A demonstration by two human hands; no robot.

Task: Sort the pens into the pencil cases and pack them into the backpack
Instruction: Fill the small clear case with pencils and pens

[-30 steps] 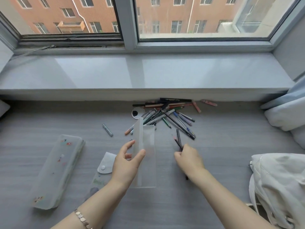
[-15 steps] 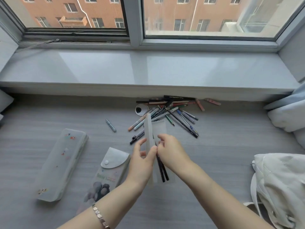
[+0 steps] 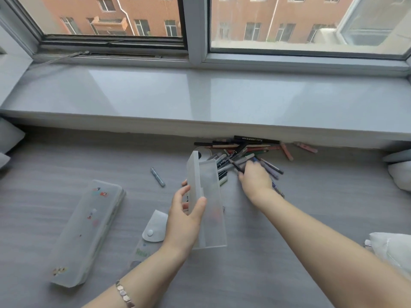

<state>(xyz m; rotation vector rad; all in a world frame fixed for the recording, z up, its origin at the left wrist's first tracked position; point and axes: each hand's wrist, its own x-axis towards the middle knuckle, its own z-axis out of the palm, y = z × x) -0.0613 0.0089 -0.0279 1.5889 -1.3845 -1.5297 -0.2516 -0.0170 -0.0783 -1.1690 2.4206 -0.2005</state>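
Note:
My left hand [image 3: 184,221] grips a frosted translucent pencil case [image 3: 208,196], held open with its lid standing up on the left. My right hand [image 3: 255,176] reaches into the pile of pens [image 3: 240,156] by the sill, fingers closed around a dark pen [image 3: 236,166]. A second frosted case with stickers [image 3: 89,232] lies shut at the left. A small snap-flap pouch [image 3: 153,230] lies between that case and my left wrist. A single grey pen [image 3: 157,176] lies apart from the pile. The white backpack [image 3: 389,250] shows at the right edge.
The grey window sill [image 3: 200,101] overhangs the back of the wood-grain surface [image 3: 289,218]. White and bluish cushions [image 3: 400,172] sit at the far right. A small round white object [image 3: 203,153] lies behind the open case.
My right hand left the open case, where it held dark pens, and reached forward to the pile. The case in my left hand has tipped a little further up.

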